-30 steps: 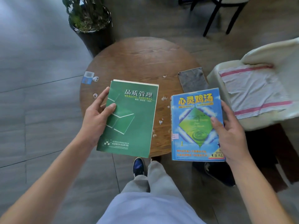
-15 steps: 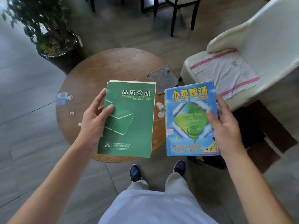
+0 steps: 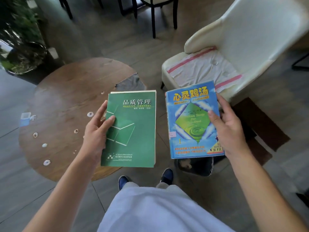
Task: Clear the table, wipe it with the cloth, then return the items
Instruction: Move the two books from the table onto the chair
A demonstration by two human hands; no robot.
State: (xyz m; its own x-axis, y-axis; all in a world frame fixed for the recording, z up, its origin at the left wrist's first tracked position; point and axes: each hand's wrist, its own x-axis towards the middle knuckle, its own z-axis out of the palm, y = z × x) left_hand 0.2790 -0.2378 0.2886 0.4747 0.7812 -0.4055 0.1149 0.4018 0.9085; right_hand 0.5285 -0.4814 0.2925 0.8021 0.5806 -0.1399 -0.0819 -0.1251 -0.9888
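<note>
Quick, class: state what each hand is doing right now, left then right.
Left hand: closed, gripping the green book by its left edge.
Right hand: closed, gripping the blue book by its right edge.

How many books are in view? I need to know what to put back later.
2: the green book held by the left hand, the blue book held by the right hand. No others visible.

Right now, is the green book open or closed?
Closed. The green book shows its whole front cover with the title, held flat in the left hand, thumb on the cover.
</note>
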